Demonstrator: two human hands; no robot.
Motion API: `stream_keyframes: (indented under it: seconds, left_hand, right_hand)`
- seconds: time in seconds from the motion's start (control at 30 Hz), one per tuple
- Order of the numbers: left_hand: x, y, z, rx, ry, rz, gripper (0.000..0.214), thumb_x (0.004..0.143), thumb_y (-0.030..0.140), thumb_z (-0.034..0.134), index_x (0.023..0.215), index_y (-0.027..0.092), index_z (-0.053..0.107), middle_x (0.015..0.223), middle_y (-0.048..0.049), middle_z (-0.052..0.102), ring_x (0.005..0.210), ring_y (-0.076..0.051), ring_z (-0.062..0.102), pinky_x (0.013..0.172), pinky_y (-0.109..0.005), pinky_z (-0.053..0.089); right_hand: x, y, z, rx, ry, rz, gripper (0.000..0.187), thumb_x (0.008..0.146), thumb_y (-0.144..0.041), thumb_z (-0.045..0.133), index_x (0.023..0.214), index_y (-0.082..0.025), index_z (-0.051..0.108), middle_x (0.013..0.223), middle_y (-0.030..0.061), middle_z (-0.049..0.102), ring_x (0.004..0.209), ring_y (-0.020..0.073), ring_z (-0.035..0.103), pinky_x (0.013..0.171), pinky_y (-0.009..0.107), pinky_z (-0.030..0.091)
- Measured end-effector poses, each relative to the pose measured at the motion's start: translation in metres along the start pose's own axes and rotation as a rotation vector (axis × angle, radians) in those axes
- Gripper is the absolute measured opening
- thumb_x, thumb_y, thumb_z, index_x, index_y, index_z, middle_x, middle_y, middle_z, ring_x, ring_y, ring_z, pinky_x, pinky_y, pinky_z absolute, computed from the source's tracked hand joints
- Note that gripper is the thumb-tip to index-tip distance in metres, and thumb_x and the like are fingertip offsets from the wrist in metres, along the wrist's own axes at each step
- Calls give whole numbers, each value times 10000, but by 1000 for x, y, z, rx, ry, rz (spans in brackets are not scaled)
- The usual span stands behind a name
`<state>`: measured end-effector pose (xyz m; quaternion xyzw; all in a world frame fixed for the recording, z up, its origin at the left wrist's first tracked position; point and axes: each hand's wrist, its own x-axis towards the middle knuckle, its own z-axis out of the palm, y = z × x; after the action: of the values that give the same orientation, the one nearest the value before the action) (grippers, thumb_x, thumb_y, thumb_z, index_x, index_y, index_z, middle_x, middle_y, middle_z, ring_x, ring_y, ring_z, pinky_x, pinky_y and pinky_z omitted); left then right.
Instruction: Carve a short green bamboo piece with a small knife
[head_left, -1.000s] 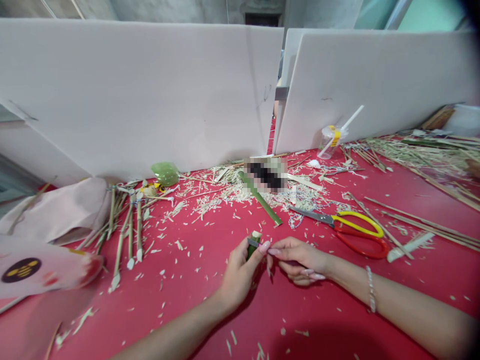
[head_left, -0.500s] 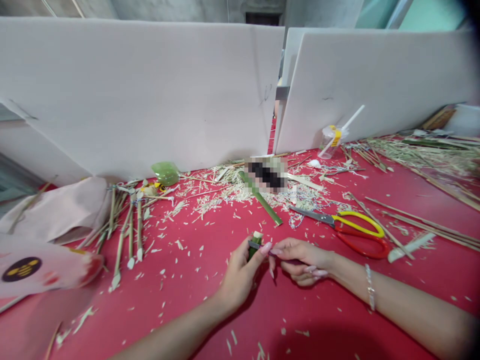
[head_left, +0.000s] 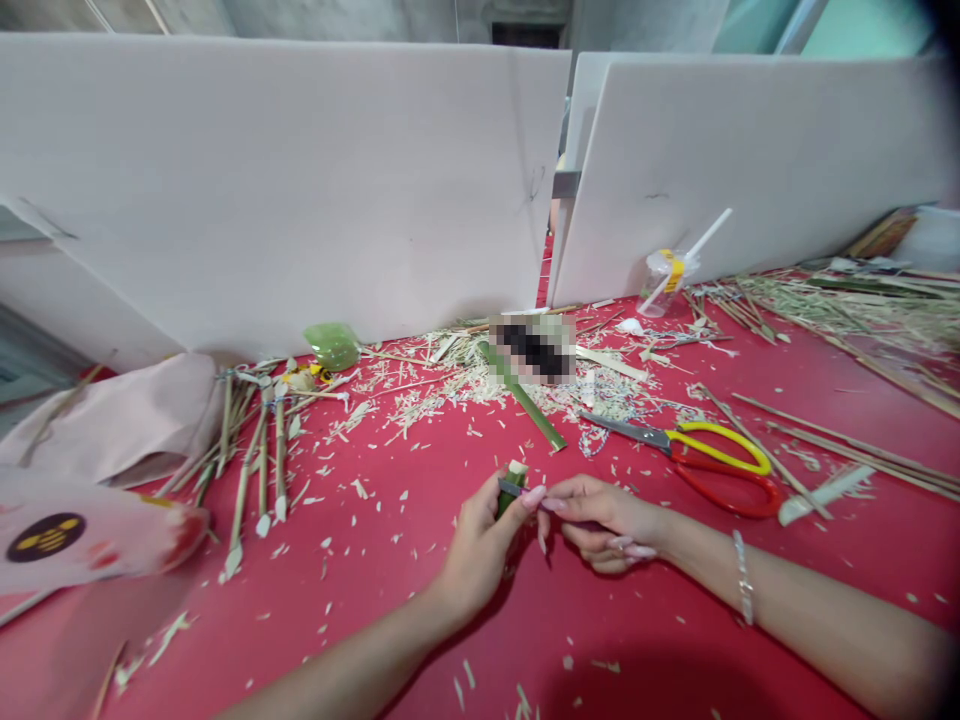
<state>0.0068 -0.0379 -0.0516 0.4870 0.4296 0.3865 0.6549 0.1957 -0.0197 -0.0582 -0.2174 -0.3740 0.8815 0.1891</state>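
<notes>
My left hand point(head_left: 480, 545) is closed around a short green bamboo piece point(head_left: 512, 483) held upright, its pale cut top showing above my thumb. My right hand point(head_left: 600, 515) is closed on a small knife point(head_left: 517, 490), whose blade lies across the bamboo piece just below its top. The two hands meet fingertip to fingertip above the red table point(head_left: 420, 580). The knife's handle is hidden inside my right fingers.
Yellow-and-red scissors point(head_left: 697, 460) lie to the right of my hands. A long green strip point(head_left: 525, 400) lies beyond them amid pale shavings. Trimmed bamboo sticks point(head_left: 255, 450) lie at left beside pink cloth point(head_left: 120, 415). A plastic cup with a straw point(head_left: 664, 280) stands against the white partitions point(head_left: 300, 190).
Almost nothing has moved. Both hands stay together on the bamboo piece, with only a slight shift of the blade against it.
</notes>
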Motion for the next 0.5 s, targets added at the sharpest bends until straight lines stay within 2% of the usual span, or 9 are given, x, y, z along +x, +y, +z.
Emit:
stream_keyframes:
  seconds: [0.23,0.37,0.5]
  left_hand:
    - [1,3,-1,39,-12,-19,401,842,533,630,699,169,544,432,81,395,361,-50,288,396,-198,227]
    - [2,4,-2,76,-14,-18,415,839,538,630,677,169,532,444,65,440,371,-55,324,397,-192,236]
    - [2,7,-1,101,28,13,434,814,549,652,653,167,522,484,48,486,406,-61,362,415,-190,273]
  right_hand:
    - [1,3,2,-25,39,-54,318,912,-430,604,938,-116,651,321,-126,378,198,32,172,233,124,235]
    - [1,6,1,-38,70,-75,306,904,-423,620,937,-122,659,322,-122,379,202,30,179,236,122,243]
    - [1,9,3,-74,138,-105,362,886,-449,640,1037,-120,655,329,-129,381,204,30,191,247,123,255]
